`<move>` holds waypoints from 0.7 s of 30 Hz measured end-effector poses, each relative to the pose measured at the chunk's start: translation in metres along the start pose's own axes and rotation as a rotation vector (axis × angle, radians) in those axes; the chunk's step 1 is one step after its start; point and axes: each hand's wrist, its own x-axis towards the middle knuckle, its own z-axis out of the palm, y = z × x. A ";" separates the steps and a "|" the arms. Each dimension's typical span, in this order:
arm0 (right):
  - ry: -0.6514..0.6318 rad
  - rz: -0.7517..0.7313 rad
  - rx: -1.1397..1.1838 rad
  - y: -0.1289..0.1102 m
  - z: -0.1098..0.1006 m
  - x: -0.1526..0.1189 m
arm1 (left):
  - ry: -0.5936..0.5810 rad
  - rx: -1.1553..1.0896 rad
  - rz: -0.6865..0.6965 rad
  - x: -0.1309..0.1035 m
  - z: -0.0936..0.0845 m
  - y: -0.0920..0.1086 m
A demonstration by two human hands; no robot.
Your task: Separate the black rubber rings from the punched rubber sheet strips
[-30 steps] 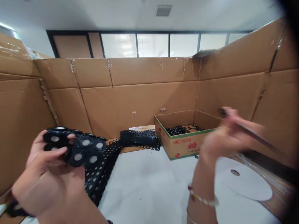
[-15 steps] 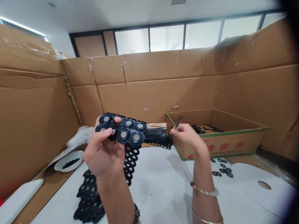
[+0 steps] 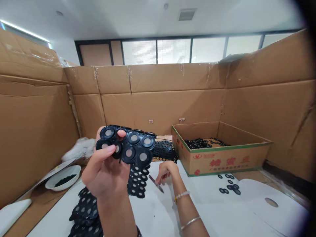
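Note:
My left hand [image 3: 108,171] holds up the end of a black sheet of linked discs [image 3: 134,140] with pale round centres, pinched between thumb and fingers. More of the linked discs hang behind the wrist and lie heaped at the lower left. Low over the white table [image 3: 158,220], my right hand [image 3: 166,172] has bent, closed fingers on a slim dark pointed tool [image 3: 156,183]. Behind it lies a black mesh strip [image 3: 164,150].
An open cardboard box [image 3: 229,158] at the right holds black rings. Several loose rings [image 3: 230,187] and a white disc [image 3: 271,202] lie before it. A white bowl [image 3: 63,177] stands at the left. Cardboard walls [image 3: 160,79] surround the table.
My right hand has come down and left from beside the box to low over the table, with the slim tool in it. My left hand still holds the disc sheet. The view has tilted slightly.

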 end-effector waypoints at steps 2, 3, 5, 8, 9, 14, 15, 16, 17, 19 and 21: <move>-0.058 -0.033 -0.059 -0.019 -0.008 -0.006 | -0.011 0.010 0.025 -0.002 0.001 0.002; -0.082 -0.061 -0.085 -0.031 -0.013 -0.010 | -0.021 0.016 0.037 -0.002 0.001 0.002; -0.111 -0.124 -0.110 -0.059 -0.019 -0.019 | -0.054 0.030 0.044 -0.003 0.003 0.002; -0.129 -0.235 -0.081 -0.102 -0.017 -0.038 | -0.106 0.057 0.063 -0.003 0.007 0.001; -0.110 -0.280 -0.054 -0.114 -0.014 -0.046 | -0.118 0.062 0.075 -0.003 0.008 0.001; 0.270 -0.632 0.042 -0.145 0.007 -0.078 | -0.140 0.050 0.101 -0.007 0.012 0.003; 0.349 -0.650 0.022 -0.147 0.009 -0.082 | -0.153 0.048 0.109 -0.009 0.012 0.003; 0.419 -0.665 0.018 -0.147 0.010 -0.085 | -0.168 0.049 0.119 -0.010 0.013 0.003; 0.472 -0.681 0.032 -0.148 0.010 -0.088 | -0.184 0.054 0.131 -0.011 0.013 0.003; 0.492 -0.702 0.077 -0.149 0.007 -0.091 | -0.193 0.080 0.143 -0.013 0.015 0.003; 0.384 -0.680 0.086 -0.151 0.005 -0.095 | -0.170 0.098 0.147 -0.015 0.016 0.002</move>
